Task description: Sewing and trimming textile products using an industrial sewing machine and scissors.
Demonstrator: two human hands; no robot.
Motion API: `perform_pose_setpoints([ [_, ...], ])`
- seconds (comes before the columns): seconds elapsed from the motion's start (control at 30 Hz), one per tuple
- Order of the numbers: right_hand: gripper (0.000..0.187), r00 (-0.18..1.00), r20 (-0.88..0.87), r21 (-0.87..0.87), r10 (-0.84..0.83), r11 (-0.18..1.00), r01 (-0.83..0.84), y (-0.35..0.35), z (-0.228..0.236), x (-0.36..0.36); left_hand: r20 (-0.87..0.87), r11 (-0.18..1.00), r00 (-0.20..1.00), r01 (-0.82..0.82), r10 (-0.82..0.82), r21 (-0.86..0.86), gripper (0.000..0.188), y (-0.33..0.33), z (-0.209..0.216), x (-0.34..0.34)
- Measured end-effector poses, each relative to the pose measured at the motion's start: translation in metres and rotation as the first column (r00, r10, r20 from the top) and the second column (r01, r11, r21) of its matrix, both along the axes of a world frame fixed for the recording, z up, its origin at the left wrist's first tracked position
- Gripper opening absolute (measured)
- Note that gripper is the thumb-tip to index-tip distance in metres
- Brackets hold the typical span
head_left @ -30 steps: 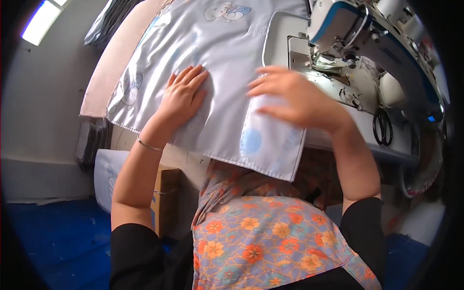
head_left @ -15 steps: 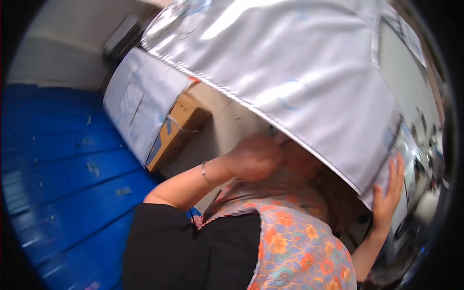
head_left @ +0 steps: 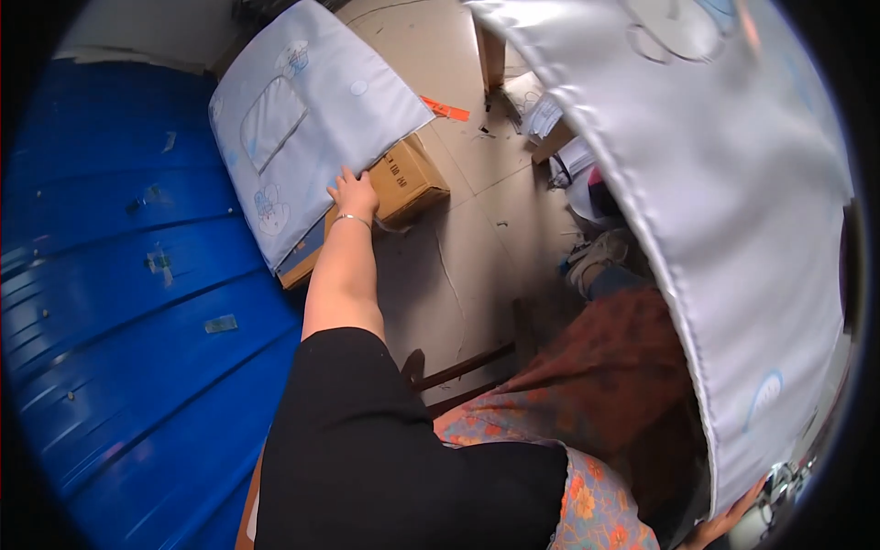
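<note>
My left hand (head_left: 356,194) stretches out to a white quilted-looking fabric piece (head_left: 344,96) with pale blue cartoon prints, lying over a cardboard box (head_left: 417,181). Its fingers are apart and touch the near edge of that cloth. A second large, shiny white fabric piece (head_left: 733,220) with a stitched edge spreads across the right side, over my lap. Low on the right, my right hand (head_left: 731,519) lies along this cloth's lower edge, fingers stretched out. Much of that hand is cut off or covered.
A blue ridged panel (head_left: 137,312) with bits of tape fills the left side. Tiled floor (head_left: 477,229) with thread scraps and an orange strip (head_left: 445,108) lies ahead. A dark bar (head_left: 463,365) stands near my floral apron (head_left: 596,500). Papers (head_left: 541,117) lie beyond.
My left hand has moved from beneath the large cloth, out to the fabric on the box. The view has turned, so the large cloth and my right hand now sit farther right.
</note>
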State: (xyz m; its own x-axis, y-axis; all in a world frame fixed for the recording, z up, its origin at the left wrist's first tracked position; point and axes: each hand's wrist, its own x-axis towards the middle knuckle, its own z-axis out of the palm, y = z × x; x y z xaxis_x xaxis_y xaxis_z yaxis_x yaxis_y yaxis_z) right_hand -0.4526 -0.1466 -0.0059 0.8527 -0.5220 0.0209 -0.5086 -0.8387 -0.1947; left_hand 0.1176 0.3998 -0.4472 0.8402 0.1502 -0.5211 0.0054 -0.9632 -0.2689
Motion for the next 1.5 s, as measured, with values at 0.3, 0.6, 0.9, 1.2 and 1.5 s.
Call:
perform_pose_setpoints([
  [0.3, 0.083, 0.999, -0.038, -0.081, 0.031, 0.996, -0.034, -0.045, 0.004, -0.041, 0.496, 0.931, 0.843, 0.325, -0.207, -0.164, 0.015, 0.022, -0.012, 0.016],
  [0.6, 0.061, 1.0, 0.011, -0.104, -0.027, 0.994, 0.028, -0.025, -0.007, 0.016, 0.538, 0.524, 0.727, 0.287, 0.426, -0.802, 0.038, -0.031, 0.125, 0.05],
  [0.9, 0.052, 0.992, 0.127, -0.102, -0.023, 0.994, 0.036, -0.006, -0.028, 0.051, 0.605, -0.314, 0.724, 0.69, 0.332, -0.652, 0.042, -0.191, 0.478, 0.049],
  [1.2, 0.058, 0.95, 0.187, -0.149, -0.252, 0.948, 0.281, 0.03, -0.027, 0.074, 0.587, -0.482, 0.365, 0.343, -0.722, -0.806, 0.048, -0.403, 0.509, -0.301],
  [1.5, 0.067, 0.885, 0.395, -0.056, -0.248, 0.955, 0.292, 0.053, -0.025, 0.066, 0.998, -0.583, 0.049, 0.812, 0.039, -0.017, 0.042, -0.554, 0.451, -0.323],
])
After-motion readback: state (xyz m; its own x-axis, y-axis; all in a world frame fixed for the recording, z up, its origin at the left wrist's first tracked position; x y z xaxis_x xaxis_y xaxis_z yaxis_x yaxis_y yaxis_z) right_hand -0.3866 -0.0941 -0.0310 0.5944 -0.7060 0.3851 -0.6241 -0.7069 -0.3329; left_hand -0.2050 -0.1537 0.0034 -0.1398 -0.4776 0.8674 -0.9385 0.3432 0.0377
